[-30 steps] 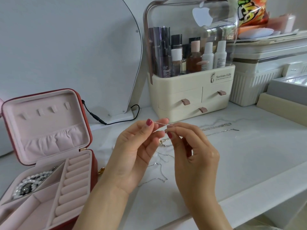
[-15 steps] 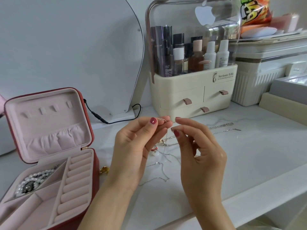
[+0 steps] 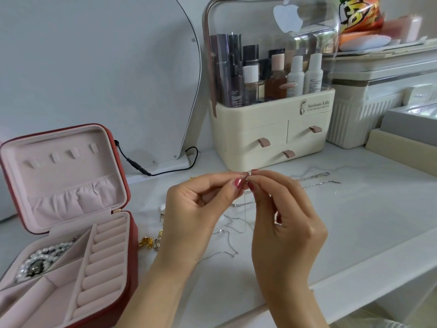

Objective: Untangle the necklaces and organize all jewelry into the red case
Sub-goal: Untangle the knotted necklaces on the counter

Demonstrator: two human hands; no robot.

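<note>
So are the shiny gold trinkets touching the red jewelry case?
Cannot tell. In the head view the gold trinkets lie on the white tabletop right beside the open red jewelry case, but no clear gap or contact shows.

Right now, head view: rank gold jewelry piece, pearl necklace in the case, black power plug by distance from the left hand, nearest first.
From the left hand:
1. Gold jewelry piece: on the tabletop just below-left of the hand, beside the red case.
2. Black power plug: up-left, at the mirror's base.
3. Pearl necklace: far left, in the case's back-left compartment.
</note>
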